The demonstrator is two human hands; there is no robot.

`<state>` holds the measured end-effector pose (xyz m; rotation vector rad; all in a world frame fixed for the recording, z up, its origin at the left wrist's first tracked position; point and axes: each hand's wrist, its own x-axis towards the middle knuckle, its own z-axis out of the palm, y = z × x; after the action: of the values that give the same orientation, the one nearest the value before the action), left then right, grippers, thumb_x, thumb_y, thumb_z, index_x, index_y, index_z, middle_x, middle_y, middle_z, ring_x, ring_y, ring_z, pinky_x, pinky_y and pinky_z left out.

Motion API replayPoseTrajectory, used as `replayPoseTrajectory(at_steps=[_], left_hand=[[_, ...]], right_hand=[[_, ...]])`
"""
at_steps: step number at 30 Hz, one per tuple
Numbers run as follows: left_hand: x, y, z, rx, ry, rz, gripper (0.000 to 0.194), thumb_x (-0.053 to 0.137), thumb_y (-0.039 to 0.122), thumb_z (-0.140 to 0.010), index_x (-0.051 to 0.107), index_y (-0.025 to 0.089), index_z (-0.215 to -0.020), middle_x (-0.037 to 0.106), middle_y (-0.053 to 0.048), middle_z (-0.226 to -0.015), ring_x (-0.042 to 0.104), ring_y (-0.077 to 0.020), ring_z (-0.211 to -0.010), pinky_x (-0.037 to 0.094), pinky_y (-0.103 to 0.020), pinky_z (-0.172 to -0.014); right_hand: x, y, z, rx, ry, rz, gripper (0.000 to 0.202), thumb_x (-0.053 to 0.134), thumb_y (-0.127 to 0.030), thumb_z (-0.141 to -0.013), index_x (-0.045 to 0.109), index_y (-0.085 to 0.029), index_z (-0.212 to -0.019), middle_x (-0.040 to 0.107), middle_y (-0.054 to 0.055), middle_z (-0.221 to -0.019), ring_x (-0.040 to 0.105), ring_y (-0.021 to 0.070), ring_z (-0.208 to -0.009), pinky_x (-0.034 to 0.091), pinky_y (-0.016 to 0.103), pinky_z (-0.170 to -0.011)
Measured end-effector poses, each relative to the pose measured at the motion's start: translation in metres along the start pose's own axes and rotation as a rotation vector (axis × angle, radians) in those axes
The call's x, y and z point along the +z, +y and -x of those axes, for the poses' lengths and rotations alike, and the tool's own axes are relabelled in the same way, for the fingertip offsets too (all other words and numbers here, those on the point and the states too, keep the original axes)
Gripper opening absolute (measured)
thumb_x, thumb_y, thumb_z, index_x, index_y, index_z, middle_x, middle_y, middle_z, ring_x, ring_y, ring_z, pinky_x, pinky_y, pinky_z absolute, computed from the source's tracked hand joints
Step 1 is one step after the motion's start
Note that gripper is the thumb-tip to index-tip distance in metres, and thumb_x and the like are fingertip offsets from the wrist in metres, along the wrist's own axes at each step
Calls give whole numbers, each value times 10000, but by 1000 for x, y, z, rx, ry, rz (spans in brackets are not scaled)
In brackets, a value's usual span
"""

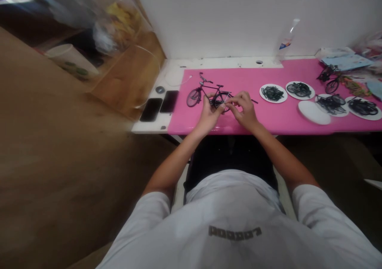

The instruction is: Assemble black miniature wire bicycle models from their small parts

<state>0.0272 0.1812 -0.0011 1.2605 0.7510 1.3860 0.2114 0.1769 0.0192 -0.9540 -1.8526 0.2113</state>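
Note:
A small black model bicycle (209, 89) stands upright above the pink mat (185, 119), its handlebar to the left. My left hand (209, 112) grips it low near the rear wheel, thumb and fingers closed round the frame. My right hand (244, 109) is pinched at the right side of the rear wheel; whatever lies between those fingertips is too small to make out. A short dark rod (254, 101) lies on the mat just right of my right hand.
White plates (314, 113) at the right, several with black parts. Another model bicycle (332, 85) stands behind them, near plastic bags. A clear bottle (287, 42) is by the wall. Two phones (151, 110) and a white cable lie left of the mat.

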Motion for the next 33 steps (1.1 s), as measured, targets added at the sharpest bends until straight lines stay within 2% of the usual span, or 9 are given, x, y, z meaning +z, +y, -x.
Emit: replayPoseTrajectory(at_steps=[6, 14, 19, 24, 33], left_hand=[[0, 1, 1, 43, 15, -60, 754, 919, 643, -835, 505, 299, -1364, 687, -27, -1031, 726, -181, -887, 629, -359, -862], [0, 0, 2, 25, 29, -60, 739, 946, 544, -842, 479, 272, -1345, 640, -16, -1029, 690, -169, -903, 576, -318, -834], [0, 5, 1, -16, -8, -116, 711, 901, 574, -872, 436, 259, -1310, 661, 4, -987, 667, -145, -832, 555, -318, -811], [-2, 9, 1, -35, -18, -104, 661, 882, 548, -895, 439, 251, -1284, 664, 20, -905, 662, -145, -771, 546, -323, -783], [0, 8, 1, -41, 12, -143, 677, 890, 559, -888, 444, 262, -1301, 654, -18, -1001, 678, -168, -852, 545, -329, -800]], right_hand=[[-1, -2, -1, 61, 1, -28, 372, 651, -642, -1062, 814, -310, -1030, 612, 53, -920, 613, 257, -939, 581, 492, -930], [-5, 3, -4, 57, -39, -149, 427, 669, -677, -1044, 804, -274, -1003, 630, 43, -906, 595, 219, -872, 552, 417, -833], [-3, 3, -4, -14, -18, -147, 413, 672, -686, -1039, 762, -286, -988, 641, 42, -894, 577, 237, -880, 535, 464, -900], [0, 2, -3, -12, -28, -131, 390, 630, -668, -1068, 742, -299, -1011, 663, 52, -942, 583, 250, -911, 537, 495, -946], [-4, 3, -3, -15, -20, -111, 368, 692, -657, -1035, 785, -306, -970, 639, 62, -962, 598, 277, -987, 554, 528, -983]])
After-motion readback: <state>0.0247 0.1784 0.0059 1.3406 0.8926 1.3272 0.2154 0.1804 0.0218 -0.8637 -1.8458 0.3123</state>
